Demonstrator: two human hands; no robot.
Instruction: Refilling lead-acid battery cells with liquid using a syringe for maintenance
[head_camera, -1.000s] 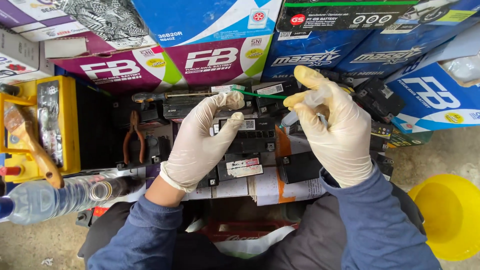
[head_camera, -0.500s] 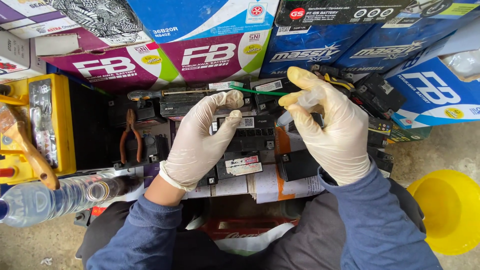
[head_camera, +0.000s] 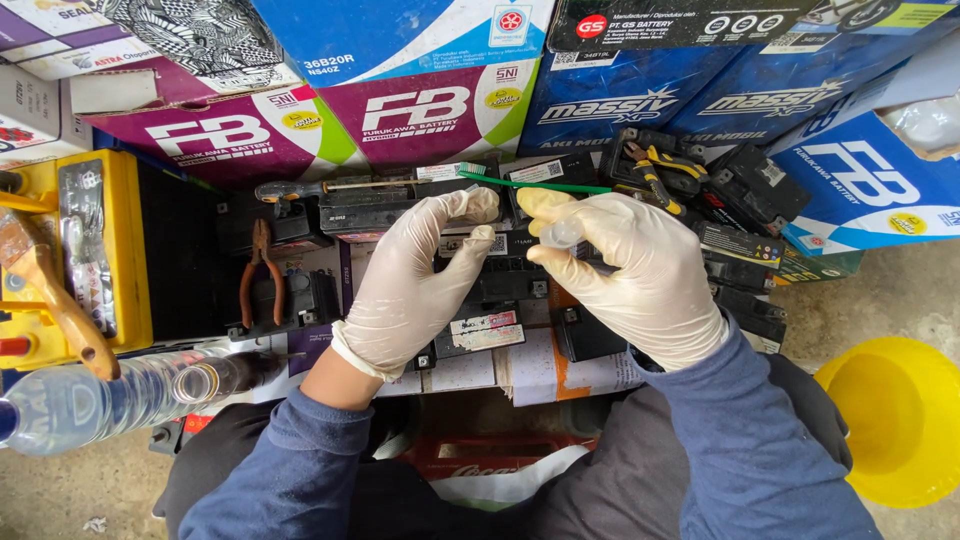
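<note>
1. Left hand (head_camera: 410, 290): white glove, blue sleeve; fingers loosely curled, tips resting on a small black battery (head_camera: 500, 280), gripping nothing.
2. Right hand (head_camera: 640, 275): gloved; thumb and fingers pinch a small clear tube (head_camera: 562, 234) just above that battery, near the left fingertips.
3. Clear plastic bottle (head_camera: 90, 400): lying on its side, lower left.
4. Yellow funnel (head_camera: 895, 420): on the floor, lower right.
5. Red-handled pliers (head_camera: 262, 275): lying left of the left hand.
6. Green toothbrush (head_camera: 530, 183) and screwdriver (head_camera: 330, 187): beyond the fingers.
7. Cardboard battery boxes (head_camera: 420, 80): stacked along the back.
</note>
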